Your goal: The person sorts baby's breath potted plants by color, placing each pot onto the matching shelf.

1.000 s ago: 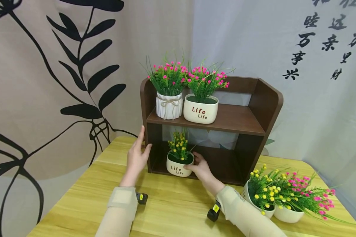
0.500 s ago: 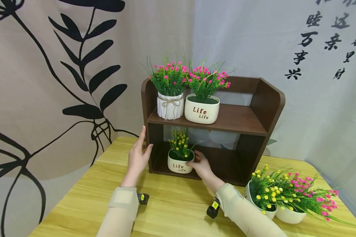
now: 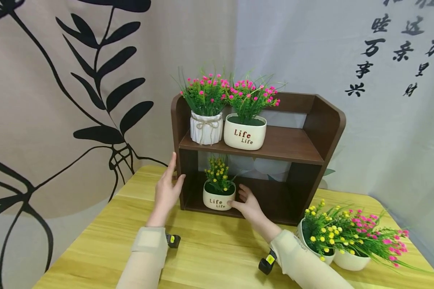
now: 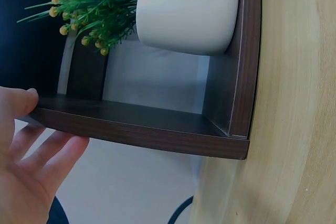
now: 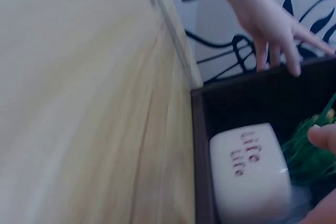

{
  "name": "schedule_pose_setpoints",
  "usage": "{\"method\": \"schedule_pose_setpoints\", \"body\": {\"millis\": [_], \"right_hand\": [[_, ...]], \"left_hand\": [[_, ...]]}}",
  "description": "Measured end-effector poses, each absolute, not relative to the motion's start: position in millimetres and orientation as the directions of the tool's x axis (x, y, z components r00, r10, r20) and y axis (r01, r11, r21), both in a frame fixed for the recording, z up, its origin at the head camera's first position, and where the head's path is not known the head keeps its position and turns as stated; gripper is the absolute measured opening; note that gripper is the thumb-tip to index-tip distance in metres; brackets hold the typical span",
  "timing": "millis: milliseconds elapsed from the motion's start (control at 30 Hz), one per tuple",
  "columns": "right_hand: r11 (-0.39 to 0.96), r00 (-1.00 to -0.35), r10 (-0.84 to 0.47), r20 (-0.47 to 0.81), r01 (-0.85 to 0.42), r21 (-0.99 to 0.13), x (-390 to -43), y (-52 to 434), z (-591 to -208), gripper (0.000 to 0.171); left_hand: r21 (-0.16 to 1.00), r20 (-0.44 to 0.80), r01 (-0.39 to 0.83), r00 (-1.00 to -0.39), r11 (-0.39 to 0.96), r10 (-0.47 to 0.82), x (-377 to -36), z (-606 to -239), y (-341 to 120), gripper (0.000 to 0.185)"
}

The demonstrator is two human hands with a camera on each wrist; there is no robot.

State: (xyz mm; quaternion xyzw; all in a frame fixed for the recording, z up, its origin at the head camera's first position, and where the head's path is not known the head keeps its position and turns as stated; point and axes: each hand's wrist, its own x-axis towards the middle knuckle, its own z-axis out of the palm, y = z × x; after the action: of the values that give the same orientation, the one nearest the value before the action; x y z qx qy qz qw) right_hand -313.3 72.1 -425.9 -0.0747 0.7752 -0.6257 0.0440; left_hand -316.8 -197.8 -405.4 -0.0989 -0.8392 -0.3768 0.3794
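Observation:
A dark brown two-tier wooden shelf (image 3: 285, 145) stands on the table. My left hand (image 3: 166, 192) holds its left side panel, thumb on the inner face and fingers on the outer face in the left wrist view. On the lower tier, towards the left, sits a cream pot of yellow flowers (image 3: 217, 200) marked "Life", upright. My right hand (image 3: 249, 206) is just right of this pot, its fingers spread and loosely bent. In the right wrist view the thumb (image 5: 323, 137) appears apart from the pot (image 5: 249, 177).
The upper tier bears a white pleated pot of pink flowers (image 3: 206, 128) and a cream "Life" pot of pink flowers (image 3: 245, 134). On the wooden table (image 3: 209, 249), right of the shelf, stand pots with yellow flowers (image 3: 325, 237) and pink flowers (image 3: 379, 239), close to my right forearm.
The yellow-flower pot has slid slightly back into the lower tier. My right hand has come off its side, moving a little right. The left hand has stayed on the side panel.

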Motion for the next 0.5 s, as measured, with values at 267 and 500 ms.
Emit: {"method": "schedule_pose_setpoints", "body": {"millis": [267,500], "right_hand": [[0.197,-0.962,-0.270,0.048,-0.104,-0.975,-264,92,-408,0.078],[0.185,-0.919,-0.392,0.033,-0.114,-0.976,-217,118,-395,0.077]], "left_hand": [[0.549,0.720,0.460,-0.684,0.697,-0.116,-318,-406,-198,0.080],[0.555,0.715,0.458,-0.689,0.694,-0.117,-318,-405,-197,0.080]]}}
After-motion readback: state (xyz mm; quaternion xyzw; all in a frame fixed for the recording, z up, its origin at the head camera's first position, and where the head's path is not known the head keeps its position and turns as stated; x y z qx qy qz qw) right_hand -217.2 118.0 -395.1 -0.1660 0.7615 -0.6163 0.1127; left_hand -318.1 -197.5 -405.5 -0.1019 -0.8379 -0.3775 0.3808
